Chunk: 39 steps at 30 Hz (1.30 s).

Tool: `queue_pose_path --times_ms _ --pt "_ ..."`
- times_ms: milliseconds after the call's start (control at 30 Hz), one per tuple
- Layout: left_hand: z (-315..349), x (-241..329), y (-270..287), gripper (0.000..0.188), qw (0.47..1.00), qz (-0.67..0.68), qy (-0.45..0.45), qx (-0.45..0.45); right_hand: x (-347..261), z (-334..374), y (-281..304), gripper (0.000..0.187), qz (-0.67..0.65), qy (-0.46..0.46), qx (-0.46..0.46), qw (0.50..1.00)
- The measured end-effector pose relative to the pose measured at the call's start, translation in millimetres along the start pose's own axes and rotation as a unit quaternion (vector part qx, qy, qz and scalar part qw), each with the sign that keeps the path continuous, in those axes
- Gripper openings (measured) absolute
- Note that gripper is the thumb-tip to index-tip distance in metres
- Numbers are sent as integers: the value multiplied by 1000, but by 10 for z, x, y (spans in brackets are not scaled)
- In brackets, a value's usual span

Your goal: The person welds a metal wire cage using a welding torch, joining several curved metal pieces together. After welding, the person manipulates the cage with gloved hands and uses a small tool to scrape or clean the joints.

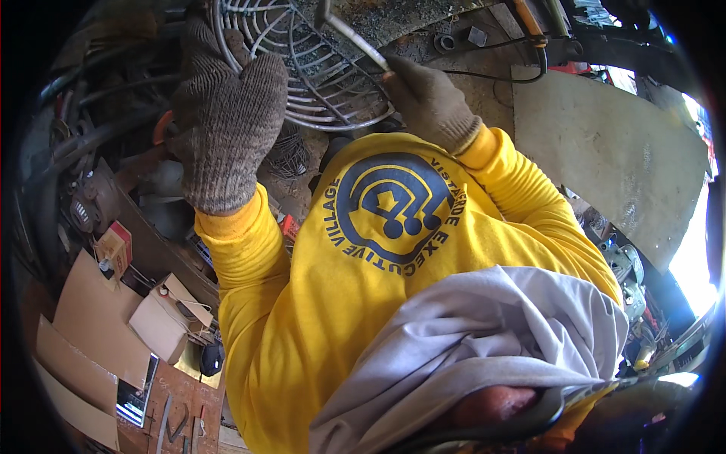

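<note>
We see our left hand, in a thick grey knitted glove, laid against the left rim of a round wire fan guard at the top of the view; whether its fingers curl round the wires we cannot tell. Our right hand, gloved too, is closed on a thin metal rod that slants up across the guard. The guard rests on a dirty desk. Cardboard boxes lie lower left, and a pale flat board lies to the right.
</note>
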<state>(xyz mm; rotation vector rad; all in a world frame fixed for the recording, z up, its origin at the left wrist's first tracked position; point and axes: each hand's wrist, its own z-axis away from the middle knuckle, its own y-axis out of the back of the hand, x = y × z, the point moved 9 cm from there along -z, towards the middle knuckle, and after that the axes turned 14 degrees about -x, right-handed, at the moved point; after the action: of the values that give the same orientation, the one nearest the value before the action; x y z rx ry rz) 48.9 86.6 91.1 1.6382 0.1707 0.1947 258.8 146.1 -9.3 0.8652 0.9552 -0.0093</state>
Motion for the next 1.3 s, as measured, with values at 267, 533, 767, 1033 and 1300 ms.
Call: queue_pose_path --times_ms 267,533,767,1033,1300 --pt "-123 -10 59 53 994 32 95 -52 113 -45 21 37 -71 5 -3 997" --pt "-147 -23 -357 32 979 -73 -121 -145 94 -154 -40 38 -9 -31 -80 996" --pt "-463 -275 -166 54 990 108 1 -94 59 -76 41 34 -93 -29 -32 995" --pt "-485 -228 -124 59 981 131 35 -136 70 -2 55 37 -104 -20 8 994" --pt "-458 -68 -60 59 989 110 -33 -96 148 64 16 34 -41 -56 -93 993"
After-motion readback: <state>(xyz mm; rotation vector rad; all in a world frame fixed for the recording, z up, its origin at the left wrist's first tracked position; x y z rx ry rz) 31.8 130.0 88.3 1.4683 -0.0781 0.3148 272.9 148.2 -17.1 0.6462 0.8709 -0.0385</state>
